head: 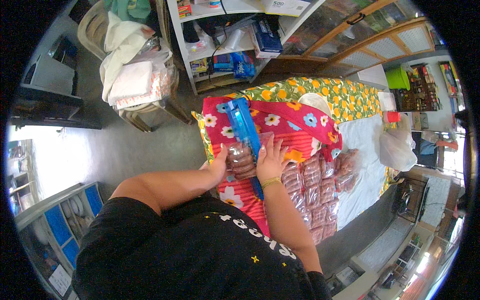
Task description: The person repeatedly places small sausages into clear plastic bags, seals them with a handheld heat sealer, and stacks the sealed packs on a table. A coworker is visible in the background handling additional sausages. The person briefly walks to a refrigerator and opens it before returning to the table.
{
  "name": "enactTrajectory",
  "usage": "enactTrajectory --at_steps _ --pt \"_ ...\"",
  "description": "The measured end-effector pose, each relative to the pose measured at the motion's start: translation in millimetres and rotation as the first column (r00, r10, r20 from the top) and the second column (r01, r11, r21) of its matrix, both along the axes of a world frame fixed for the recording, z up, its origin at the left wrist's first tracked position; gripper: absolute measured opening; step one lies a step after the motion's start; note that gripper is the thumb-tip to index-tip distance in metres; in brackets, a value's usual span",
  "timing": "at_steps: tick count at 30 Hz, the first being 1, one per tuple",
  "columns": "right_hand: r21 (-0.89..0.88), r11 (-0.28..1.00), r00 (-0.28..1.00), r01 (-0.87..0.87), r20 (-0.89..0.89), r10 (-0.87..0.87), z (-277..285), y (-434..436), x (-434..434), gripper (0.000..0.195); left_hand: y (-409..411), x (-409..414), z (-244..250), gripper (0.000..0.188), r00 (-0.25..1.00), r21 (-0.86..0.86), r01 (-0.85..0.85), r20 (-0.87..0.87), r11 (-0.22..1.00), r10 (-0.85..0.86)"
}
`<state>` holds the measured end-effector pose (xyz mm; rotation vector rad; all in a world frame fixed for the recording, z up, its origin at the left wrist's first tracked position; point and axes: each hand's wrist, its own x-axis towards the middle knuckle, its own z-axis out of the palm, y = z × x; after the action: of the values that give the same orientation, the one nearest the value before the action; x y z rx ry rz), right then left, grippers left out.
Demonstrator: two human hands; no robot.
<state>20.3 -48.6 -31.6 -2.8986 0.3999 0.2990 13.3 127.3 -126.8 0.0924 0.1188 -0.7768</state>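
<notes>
A clear plastic pack of sausages (242, 161) lies against the left side of a blue impulse heat sealer (240, 120). My left hand (217, 165) holds the pack by its left edge, thumb uppermost. Stretched over the sealer's long bar is my right hand (270, 159), fingers extended, palm down; the pack's clear plastic end shows beside its fingertips. Both sit on a red flowered towel (272, 120). Right of my right forearm, several filled sausage packs (313, 191) lie in rows. A looser bag of sausages (347, 168) rests beyond them.
The table has an orange-patterned cloth (277, 89) and a pale sheet (360, 150). A white plastic bag (397, 150) and a red cup (392, 117) stand at its far right. Ahead are a loaded plastic chair (90, 26) and a white shelf (225, 13). A dark cord runs from the shelf.
</notes>
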Motion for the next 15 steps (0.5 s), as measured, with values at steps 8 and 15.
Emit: enactTrajectory --at_steps 8,15 --pt "0.018 1.0 1.0 0.002 0.009 -0.002 6.9 3.4 0.2 0.062 40.9 72.4 23.4 0.051 0.854 0.94 -0.219 0.315 0.262 -0.415" --pt "0.086 0.996 1.0 0.017 0.018 -0.019 9.5 2.1 0.7 0.064 31.1 123.5 31.4 0.063 0.21 0.993 0.083 0.069 0.089 -0.975"
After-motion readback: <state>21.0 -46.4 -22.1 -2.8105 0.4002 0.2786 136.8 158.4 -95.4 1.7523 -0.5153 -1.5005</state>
